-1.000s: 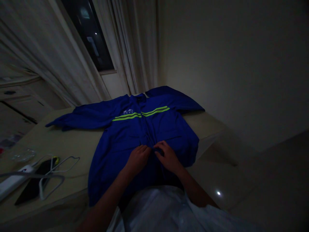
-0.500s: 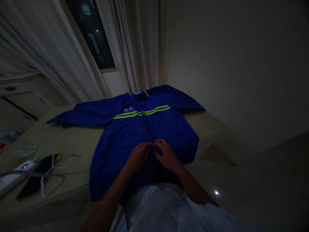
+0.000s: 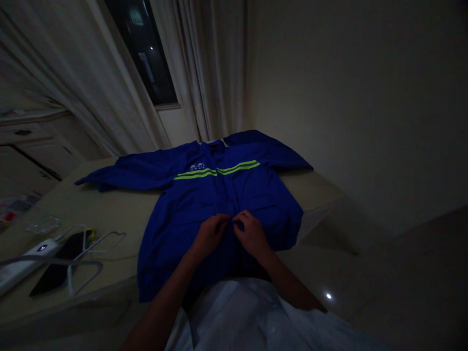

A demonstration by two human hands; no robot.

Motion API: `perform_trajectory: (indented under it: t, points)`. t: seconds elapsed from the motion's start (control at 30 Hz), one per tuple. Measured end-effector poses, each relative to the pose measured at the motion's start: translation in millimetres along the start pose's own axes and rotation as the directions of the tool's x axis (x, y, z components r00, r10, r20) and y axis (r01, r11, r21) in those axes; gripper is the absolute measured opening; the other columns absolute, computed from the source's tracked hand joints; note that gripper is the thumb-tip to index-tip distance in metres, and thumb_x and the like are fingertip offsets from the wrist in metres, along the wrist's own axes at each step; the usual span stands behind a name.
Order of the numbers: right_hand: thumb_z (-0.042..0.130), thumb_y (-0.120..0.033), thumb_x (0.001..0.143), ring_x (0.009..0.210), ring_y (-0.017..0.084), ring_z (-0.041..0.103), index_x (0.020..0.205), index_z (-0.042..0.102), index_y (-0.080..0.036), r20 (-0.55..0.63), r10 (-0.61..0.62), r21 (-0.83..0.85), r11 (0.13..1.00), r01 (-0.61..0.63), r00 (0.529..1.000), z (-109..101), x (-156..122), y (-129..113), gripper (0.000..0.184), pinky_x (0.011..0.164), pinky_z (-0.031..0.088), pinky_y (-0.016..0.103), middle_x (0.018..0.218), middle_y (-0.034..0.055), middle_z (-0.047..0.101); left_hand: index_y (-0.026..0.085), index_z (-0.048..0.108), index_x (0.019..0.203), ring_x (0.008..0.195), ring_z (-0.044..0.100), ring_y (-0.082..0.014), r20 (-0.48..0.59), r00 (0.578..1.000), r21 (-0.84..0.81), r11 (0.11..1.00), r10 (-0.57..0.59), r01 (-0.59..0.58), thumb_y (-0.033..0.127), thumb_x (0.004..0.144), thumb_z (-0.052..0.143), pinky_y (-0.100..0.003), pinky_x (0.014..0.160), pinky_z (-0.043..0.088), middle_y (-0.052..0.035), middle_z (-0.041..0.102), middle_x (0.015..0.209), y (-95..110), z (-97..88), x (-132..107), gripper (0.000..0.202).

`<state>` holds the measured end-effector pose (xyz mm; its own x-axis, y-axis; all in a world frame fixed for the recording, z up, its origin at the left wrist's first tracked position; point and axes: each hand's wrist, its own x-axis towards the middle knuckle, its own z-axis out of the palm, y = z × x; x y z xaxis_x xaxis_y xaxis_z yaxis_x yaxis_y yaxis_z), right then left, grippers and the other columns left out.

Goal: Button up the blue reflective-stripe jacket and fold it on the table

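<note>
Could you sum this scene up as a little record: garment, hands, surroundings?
Garment: blue jacket, front up, sleeves spread
Markings: yellow-green stripes, white logo
Left hand: fingertips at jacket's centre front
Right hand: opposite, fingertips there too; exact grip unclear
Table: jacket, white cable, flat black object, possibly a phone
Background: curtains, dark window
Lighting: dim

Jacket [image 3: 252,187] lay on table [image 3: 113,212] under my fingers [image 3: 222,217], collar [image 3: 218,146] straight ahead of them, sleeves [image 3: 135,171] spread ahead-left and ahead-right. Left of my fingers sat flat device [image 3: 54,278], cable [image 3: 69,262] across it, power strip [image 3: 20,271] farther left. Curtains [image 3: 215,63] and window [image 3: 146,58] were behind table, ahead-left of them; wall [image 3: 347,97] was ahead-right.
</note>
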<state>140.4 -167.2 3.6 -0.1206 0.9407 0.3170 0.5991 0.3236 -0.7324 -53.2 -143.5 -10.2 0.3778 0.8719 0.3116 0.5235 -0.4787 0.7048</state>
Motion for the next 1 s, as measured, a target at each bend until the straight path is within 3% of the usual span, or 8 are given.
perform_trajectory:
  t: [0.1,0.2,0.3,0.47,0.6,0.7,0.83,1.0]
  points:
    - [0.066,-0.011,0.088,0.101,0.020,0.068,0.095,0.073,-0.022,-0.057,-0.012,0.138,0.990,0.019,0.998,1,4,2,0.015,0.095,0.053,0.035,0.103,0.0051,0.070,0.024,0.065,0.128,0.094,0.073,-0.0195,-0.002,1.000,-0.033,0.999,-0.021,0.021,0.025,0.101,0.055,-0.033,0.088,0.057,-0.0037,0.077,0.104,0,0.1,-2,0.029]
    - [0.068,-0.014,0.088,0.102,0.021,0.068,0.097,0.073,-0.021,-0.077,-0.004,0.210,0.978,0.020,0.997,4,5,3,0.013,0.095,0.053,0.036,0.106,0.0061,0.070,0.026,0.059,0.140,0.097,0.073,-0.0199,0.016,1.000,-0.007,1.000,-0.008,0.008,0.020,0.099,0.055,-0.035,0.091,0.057,-0.0048,0.076,0.110,-1,3.2,-4,0.041]
    - [0.070,-0.013,0.086,0.100,0.020,0.068,0.095,0.073,-0.021,-0.032,0.000,0.188,0.982,0.006,0.999,8,3,4,0.012,0.095,0.054,0.036,0.107,0.0053,0.067,0.024,0.063,0.137,0.104,0.072,-0.0211,0.005,1.000,0.042,0.999,0.006,-0.006,0.015,0.097,0.053,-0.038,0.096,0.057,-0.0076,0.076,0.118,-3,5.4,-3,0.042]
    - [0.068,-0.011,0.087,0.102,0.021,0.067,0.097,0.072,-0.022,-0.048,0.010,0.078,0.997,-0.006,0.999,11,0,5,0.015,0.098,0.053,0.037,0.110,0.0061,0.064,0.022,0.072,0.116,0.105,0.073,-0.0226,0.005,0.999,0.037,0.998,0.045,-0.045,0.019,0.100,0.053,-0.039,0.097,0.057,-0.0081,0.078,0.113,-5,4.9,1,0.025]
    - [0.063,-0.012,0.088,0.102,0.021,0.067,0.099,0.070,-0.022,-0.088,0.008,0.030,1.000,-0.005,0.996,12,1,6,0.016,0.096,0.052,0.037,0.110,0.0067,0.064,0.023,0.072,0.119,0.106,0.073,-0.0224,-0.006,0.999,0.028,0.999,0.037,-0.037,0.021,0.101,0.053,-0.039,0.099,0.057,-0.0073,0.079,0.116,-8,5.9,1,0.026]
    - [0.066,-0.013,0.084,0.093,0.021,0.066,0.089,0.067,-0.022,-0.107,0.031,0.007,1.000,-0.030,0.994,12,4,8,0.011,0.087,0.053,0.034,0.097,0.0044,0.065,0.024,0.071,0.124,0.110,0.072,-0.0221,-0.003,1.000,0.024,0.999,0.026,-0.026,0.021,0.101,0.053,-0.039,0.100,0.056,-0.0066,0.078,0.120,-9,6.3,1,0.029]
    - [0.065,-0.012,0.082,0.084,0.018,0.064,0.086,0.066,-0.021,-0.075,0.036,0.018,0.999,-0.035,0.997,12,7,10,0.009,0.080,0.050,0.031,0.091,0.0027,0.065,0.025,0.072,0.123,0.110,0.072,-0.0219,0.020,0.999,0.009,0.999,0.038,-0.038,0.020,0.101,0.053,-0.039,0.099,0.056,-0.0060,0.078,0.120,-7,4.2,1,0.029]
    - [0.064,-0.011,0.081,0.084,0.017,0.064,0.089,0.068,-0.020,-0.067,0.004,0.053,0.999,0.000,0.998,13,8,15,0.013,0.079,0.050,0.029,0.093,0.0024,0.067,0.024,0.073,0.123,0.098,0.072,-0.0206,0.027,0.999,-0.015,0.999,0.045,-0.044,0.017,0.095,0.059,-0.035,0.090,0.057,-0.0061,0.079,0.110,-2,1.3,1,0.031]
